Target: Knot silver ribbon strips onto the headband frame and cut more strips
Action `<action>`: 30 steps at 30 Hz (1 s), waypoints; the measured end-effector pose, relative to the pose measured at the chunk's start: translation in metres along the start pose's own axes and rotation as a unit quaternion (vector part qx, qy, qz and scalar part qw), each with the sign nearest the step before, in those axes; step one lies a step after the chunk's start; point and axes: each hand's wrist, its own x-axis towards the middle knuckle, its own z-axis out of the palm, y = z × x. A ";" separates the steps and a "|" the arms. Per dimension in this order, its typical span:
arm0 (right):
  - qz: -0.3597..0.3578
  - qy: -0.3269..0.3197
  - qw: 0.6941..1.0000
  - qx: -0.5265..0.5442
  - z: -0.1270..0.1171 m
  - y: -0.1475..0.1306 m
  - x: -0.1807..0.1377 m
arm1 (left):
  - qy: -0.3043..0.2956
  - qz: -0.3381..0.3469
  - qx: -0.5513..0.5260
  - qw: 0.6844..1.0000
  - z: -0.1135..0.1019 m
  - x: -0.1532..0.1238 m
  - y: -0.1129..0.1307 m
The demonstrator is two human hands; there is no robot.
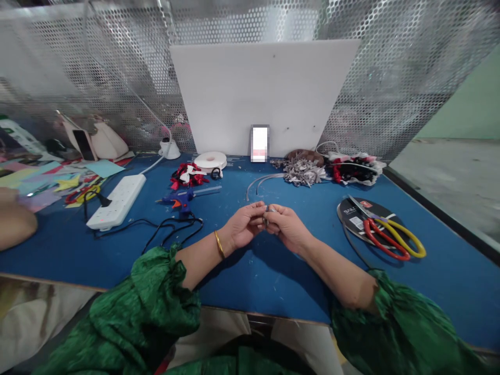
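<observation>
My left hand [244, 225] and my right hand [288, 227] meet over the middle of the blue table. Between their pinched fingertips is a small grey ribbon piece [266, 221], mostly covered by the fingers, so its exact shape cannot be made out. Just beyond the hands lie thin grey ribbon strips [255, 182]. A heap of grey ribbon bows [303, 172] sits past them to the right. Left of my hands rests a blue glue gun [180, 200] with a clear stick in its back.
On the right, red-and-yellow scissors [390, 237] lie across a black ribbon spool [361, 219]. Red and white bows [189, 175], a white ribbon roll [211, 160] and a power strip [117, 202] stand left. A phone [260, 143] leans against a white board [265, 83]. Another person's hand [15, 219] is far left.
</observation>
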 end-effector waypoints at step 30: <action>0.002 -0.020 1.000 -0.002 -0.004 -0.001 0.001 | 0.020 0.000 0.010 1.000 0.003 -0.003 0.003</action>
